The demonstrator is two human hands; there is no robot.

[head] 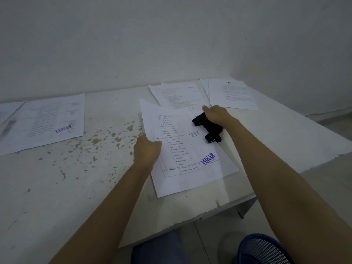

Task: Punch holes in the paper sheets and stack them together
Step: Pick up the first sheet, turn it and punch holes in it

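A printed paper sheet [182,149] with a table and a purple "LUNAS" stamp lies in the middle of the white table [85,178]. My left hand [146,149] grips its left edge, and that edge is lifted and curled. The sheet's right edge sits under a black hole punch [207,128]. My right hand [217,115] rests on top of the punch, closed over its lever.
Two loose piles of printed sheets [177,96] [232,94] lie behind the punch near the wall. More stamped sheets [51,119] lie at the far left. The table's right edge [285,174] runs close by. A blue mesh basket [264,250] stands on the floor below.
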